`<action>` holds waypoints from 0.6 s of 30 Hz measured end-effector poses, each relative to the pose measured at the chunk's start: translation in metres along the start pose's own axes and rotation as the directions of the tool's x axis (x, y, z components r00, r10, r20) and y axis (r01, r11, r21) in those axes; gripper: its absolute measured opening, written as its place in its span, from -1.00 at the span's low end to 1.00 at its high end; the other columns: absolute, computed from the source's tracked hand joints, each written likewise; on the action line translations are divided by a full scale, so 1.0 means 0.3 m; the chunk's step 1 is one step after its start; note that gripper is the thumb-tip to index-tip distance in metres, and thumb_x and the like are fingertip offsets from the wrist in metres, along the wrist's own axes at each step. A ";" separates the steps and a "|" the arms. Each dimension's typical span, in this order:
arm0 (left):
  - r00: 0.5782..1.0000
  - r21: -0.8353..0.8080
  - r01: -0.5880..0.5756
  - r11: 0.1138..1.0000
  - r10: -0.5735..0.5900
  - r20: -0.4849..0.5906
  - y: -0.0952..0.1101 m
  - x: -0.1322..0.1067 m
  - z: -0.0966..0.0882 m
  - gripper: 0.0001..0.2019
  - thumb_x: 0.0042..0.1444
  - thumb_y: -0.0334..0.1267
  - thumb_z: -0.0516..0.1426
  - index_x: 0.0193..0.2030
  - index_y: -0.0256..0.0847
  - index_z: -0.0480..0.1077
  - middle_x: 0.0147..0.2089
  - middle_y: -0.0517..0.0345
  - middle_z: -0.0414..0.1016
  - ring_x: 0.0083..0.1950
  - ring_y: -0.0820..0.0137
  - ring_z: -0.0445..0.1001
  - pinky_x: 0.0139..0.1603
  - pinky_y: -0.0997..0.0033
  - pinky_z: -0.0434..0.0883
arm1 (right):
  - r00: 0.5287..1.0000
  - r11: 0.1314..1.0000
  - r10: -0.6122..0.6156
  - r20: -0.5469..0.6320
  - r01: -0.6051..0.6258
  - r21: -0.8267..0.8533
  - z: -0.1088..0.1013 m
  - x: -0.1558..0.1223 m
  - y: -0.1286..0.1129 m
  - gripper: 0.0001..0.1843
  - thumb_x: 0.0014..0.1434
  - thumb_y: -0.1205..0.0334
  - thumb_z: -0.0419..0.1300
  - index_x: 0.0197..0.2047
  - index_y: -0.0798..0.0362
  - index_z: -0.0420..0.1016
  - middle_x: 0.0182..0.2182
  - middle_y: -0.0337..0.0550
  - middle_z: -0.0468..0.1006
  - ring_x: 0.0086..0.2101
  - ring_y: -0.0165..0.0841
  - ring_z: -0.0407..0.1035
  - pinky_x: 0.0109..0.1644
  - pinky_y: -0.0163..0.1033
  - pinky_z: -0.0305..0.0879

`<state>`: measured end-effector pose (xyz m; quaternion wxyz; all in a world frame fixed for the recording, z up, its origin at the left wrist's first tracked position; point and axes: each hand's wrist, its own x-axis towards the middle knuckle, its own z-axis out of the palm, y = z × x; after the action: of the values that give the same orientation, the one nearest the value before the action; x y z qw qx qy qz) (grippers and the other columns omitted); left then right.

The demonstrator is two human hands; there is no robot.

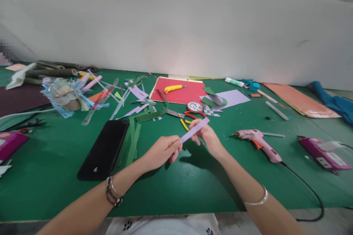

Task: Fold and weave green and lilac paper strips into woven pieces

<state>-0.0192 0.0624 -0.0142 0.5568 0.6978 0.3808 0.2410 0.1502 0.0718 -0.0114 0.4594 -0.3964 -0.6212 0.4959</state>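
Over the green surface (176, 194) | left hand (163, 149) pinching lilac strip (194, 130), right hand (209, 139) loosely spread behind | strip-handling step imo, wants light touch

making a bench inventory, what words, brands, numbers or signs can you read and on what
No words, brands or numbers are readable.
White-and-green tube: any print too small and blurred.
Magenta box at right: markings too blurred.
White cloth at the bottom: dark paw prints.
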 end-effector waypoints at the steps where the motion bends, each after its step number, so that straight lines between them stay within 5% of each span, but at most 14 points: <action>1: 1.000 -0.001 -0.007 1.000 0.007 0.003 -0.001 0.000 0.002 -0.74 0.12 -0.22 -0.15 -0.54 -0.22 0.14 -0.76 0.40 0.18 -0.70 0.59 0.15 -0.56 0.61 0.18 | 0.997 0.998 -0.009 0.079 0.015 -0.066 0.011 -0.006 0.000 -0.62 -0.06 -0.13 0.06 -0.43 0.05 0.20 -0.65 -0.35 0.21 -0.66 -0.53 0.05 -0.63 -0.40 0.01; 6: 0.999 0.022 -0.039 0.999 0.039 0.009 -0.009 0.000 0.013 -0.71 0.12 -0.18 -0.16 -0.56 -0.21 0.13 -0.78 0.40 0.15 -0.71 0.59 0.13 -0.58 0.62 0.17 | 0.949 0.910 -0.013 0.314 0.141 -0.389 0.038 -0.022 0.001 -0.71 0.11 0.17 -0.04 -0.57 0.11 0.27 -0.65 -0.30 0.22 -0.58 -0.52 0.11 -0.48 -0.39 0.06; 12: 1.000 0.052 -0.023 0.998 0.023 0.009 -0.018 0.003 0.014 -0.72 0.13 -0.18 -0.16 -0.54 -0.20 0.14 -0.81 0.43 0.07 -0.76 0.59 0.09 -0.64 0.63 0.13 | 0.958 0.910 0.004 0.288 0.116 -0.398 0.030 -0.019 0.005 -0.57 0.15 0.10 -0.14 -0.66 0.10 0.18 -0.73 -0.36 0.04 -0.67 -0.56 -0.04 -0.57 -0.40 -0.05; 18: 0.999 0.095 0.002 0.995 -0.006 0.041 -0.003 -0.003 0.002 -0.74 0.12 -0.22 -0.16 -0.54 -0.21 0.13 -0.81 0.45 0.04 -0.75 0.60 0.06 -0.66 0.63 0.10 | 0.964 0.940 0.135 0.228 -0.052 -0.339 0.007 -0.013 0.006 -0.49 0.09 -0.11 -0.13 -0.71 0.06 0.06 -0.77 -0.36 0.06 -0.71 -0.57 -0.05 -0.64 -0.39 -0.10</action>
<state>-0.0195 0.0615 -0.0152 0.5311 0.7276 0.3817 0.2071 0.1492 0.0681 -0.0141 0.2811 -0.4318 -0.7282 0.4520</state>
